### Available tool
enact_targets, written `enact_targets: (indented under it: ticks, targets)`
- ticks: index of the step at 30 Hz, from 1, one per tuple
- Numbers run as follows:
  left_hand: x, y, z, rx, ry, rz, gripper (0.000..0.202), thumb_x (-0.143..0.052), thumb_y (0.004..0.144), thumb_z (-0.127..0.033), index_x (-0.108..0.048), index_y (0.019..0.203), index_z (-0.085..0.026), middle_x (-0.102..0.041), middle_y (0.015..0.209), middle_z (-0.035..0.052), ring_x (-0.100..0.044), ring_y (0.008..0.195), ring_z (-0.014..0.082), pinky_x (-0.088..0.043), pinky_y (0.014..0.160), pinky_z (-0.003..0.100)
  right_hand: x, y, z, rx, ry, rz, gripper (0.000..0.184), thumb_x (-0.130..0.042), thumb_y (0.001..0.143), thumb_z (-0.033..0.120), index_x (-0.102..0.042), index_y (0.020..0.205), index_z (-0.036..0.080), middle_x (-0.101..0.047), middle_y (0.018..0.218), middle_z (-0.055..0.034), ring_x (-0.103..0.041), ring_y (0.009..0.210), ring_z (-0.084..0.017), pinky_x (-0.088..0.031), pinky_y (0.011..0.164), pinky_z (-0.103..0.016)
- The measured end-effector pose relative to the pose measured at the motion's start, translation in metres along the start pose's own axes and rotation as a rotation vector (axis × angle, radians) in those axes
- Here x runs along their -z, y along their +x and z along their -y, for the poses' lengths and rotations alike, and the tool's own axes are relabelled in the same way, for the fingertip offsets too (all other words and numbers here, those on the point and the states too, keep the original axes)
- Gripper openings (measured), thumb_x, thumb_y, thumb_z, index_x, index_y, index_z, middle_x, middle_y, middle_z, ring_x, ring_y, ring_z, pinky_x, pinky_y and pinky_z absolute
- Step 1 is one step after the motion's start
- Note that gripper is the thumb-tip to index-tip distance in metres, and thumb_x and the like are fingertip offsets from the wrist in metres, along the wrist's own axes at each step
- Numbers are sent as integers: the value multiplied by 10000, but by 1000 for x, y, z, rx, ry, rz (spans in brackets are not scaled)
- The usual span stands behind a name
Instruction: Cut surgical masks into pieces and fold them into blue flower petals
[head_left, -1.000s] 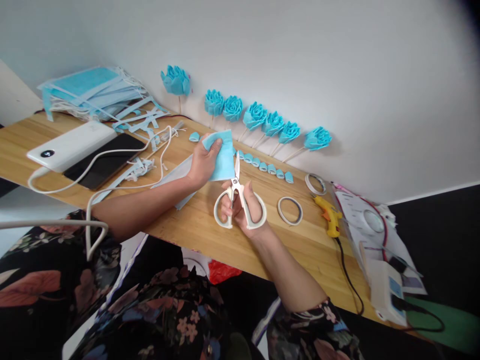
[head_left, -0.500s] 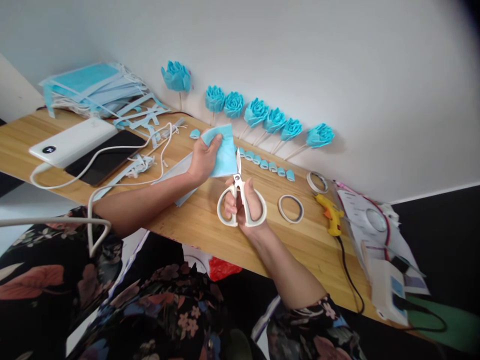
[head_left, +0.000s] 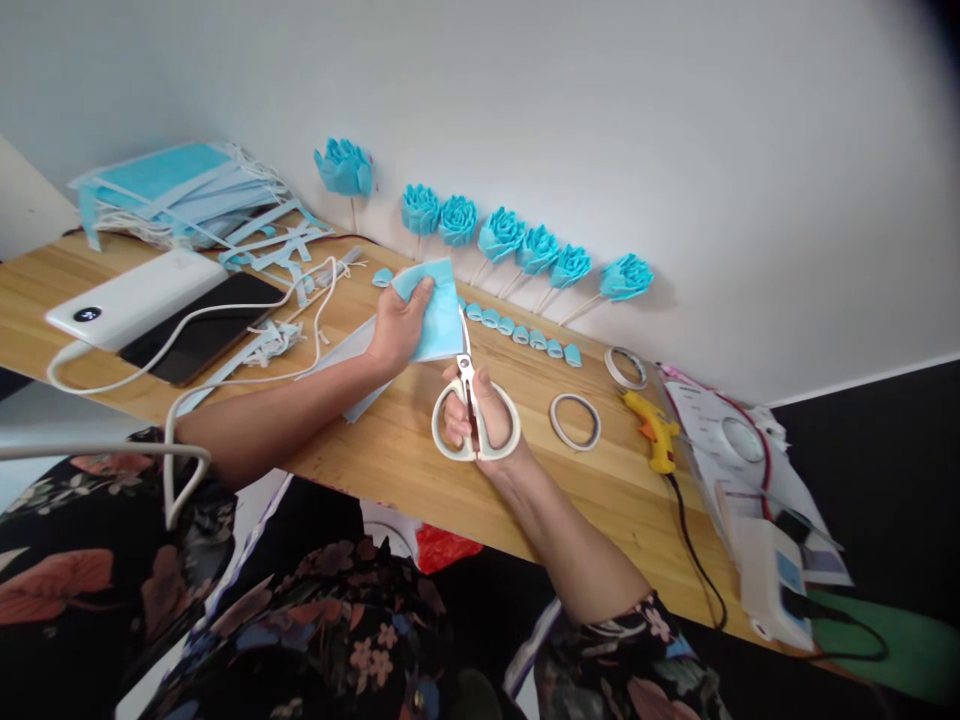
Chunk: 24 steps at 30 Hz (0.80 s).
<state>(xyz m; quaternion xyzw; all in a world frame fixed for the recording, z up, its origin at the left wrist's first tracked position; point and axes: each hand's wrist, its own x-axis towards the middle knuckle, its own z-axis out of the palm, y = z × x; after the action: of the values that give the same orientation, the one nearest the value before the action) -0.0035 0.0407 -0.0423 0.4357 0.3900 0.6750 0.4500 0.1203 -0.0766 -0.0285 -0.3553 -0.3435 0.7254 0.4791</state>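
My left hand (head_left: 400,322) grips a light-blue sheet of mask fabric (head_left: 442,325), its thumb pressed on the near face. White-handled scissors (head_left: 466,395) are in my right hand (head_left: 480,410), with fingers and thumb through the loops. Their blades point away from me along the sheet's right edge; the handles stand a little apart. Another pale piece of fabric (head_left: 364,400) lies on the table under my left wrist. Just beyond the scissors runs a row of small folded blue petals (head_left: 521,335), and one more petal (head_left: 382,277) sits left of the sheet.
Several blue fabric flowers (head_left: 501,235) on sticks lean along the wall. Stacked masks (head_left: 180,190), a power bank (head_left: 135,298) and a phone (head_left: 202,325) with a cable occupy the left. To the right are tape rolls (head_left: 575,421), a yellow glue gun (head_left: 654,430) and a power strip (head_left: 772,575).
The handles of the scissors have drawn closer together and the blades have shut further at the sheet's right edge. The whole view has shifted slightly.
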Motion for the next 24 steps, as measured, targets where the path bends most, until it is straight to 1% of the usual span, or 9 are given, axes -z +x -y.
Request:
enact_targets:
  ticks: [2, 4, 6, 9, 12, 16, 21, 24]
  targets:
    - [0, 0, -1, 0, 5, -3, 224, -629, 935, -284, -598, 736, -186, -545, 695, -11, -526, 603, 109, -486, 595, 234, 1, 1, 0, -21, 3, -5, 536, -683, 767, 705, -552, 941, 216, -446, 482, 125, -357, 341, -47, -279, 333, -182]
    - [0, 0, -2, -5, 12, -3, 239, -621, 939, -273, -582, 720, -186, -517, 673, -18, -499, 582, 101, -475, 582, 230, 1, 1, 2, -46, 16, 8, 536, -650, 787, 722, -559, 937, 215, -433, 481, 123, -351, 352, -50, -305, 356, -187]
    - [1, 1, -2, -11, 17, 0, 241, -621, 939, -266, -577, 717, -184, -511, 668, -20, -493, 577, 99, -472, 582, 232, 2, 1, 4, -60, 36, 41, 551, -585, 818, 750, -575, 935, 212, -460, 501, 105, -383, 385, -59, -379, 409, -205]
    - [2, 3, -1, -17, -5, 11, 228, -635, 934, -291, -591, 738, -184, -531, 681, -15, -512, 590, 109, -473, 594, 241, 4, 0, 7, -61, 46, 103, 584, -498, 855, 772, -604, 963, 208, -551, 573, 62, -473, 464, -86, -502, 538, -264]
    - [2, 5, -1, 4, -30, 15, 241, -657, 921, -330, -604, 742, -178, -555, 691, -7, -535, 605, 118, -471, 603, 245, 7, -1, 8, -70, 25, 142, 601, -474, 862, 777, -621, 995, 210, -583, 602, 49, -495, 491, -101, -562, 625, -320]
    - [1, 6, -4, 17, -48, -6, 232, -673, 911, -314, -614, 741, -168, -570, 689, -6, -543, 602, 114, -480, 604, 237, 10, 0, 7, -90, 23, 148, 599, -475, 864, 773, -625, 998, 209, -562, 594, 57, -469, 476, -97, -576, 634, -332]
    - [1, 5, -6, 29, -52, 21, 259, -662, 921, -316, -593, 718, -171, -543, 656, -16, -523, 572, 109, -493, 593, 243, 11, 1, 8, -106, 16, 156, 584, -484, 874, 755, -628, 996, 202, -558, 602, 52, -476, 483, -96, -567, 610, -317]
    - [2, 6, -6, 22, -35, 18, 257, -658, 922, -306, -596, 719, -163, -562, 676, -6, -535, 589, 111, -495, 607, 246, 11, 0, 8, -109, 18, 167, 561, -487, 888, 733, -627, 1004, 202, -558, 608, 53, -477, 486, -93, -556, 601, -306]
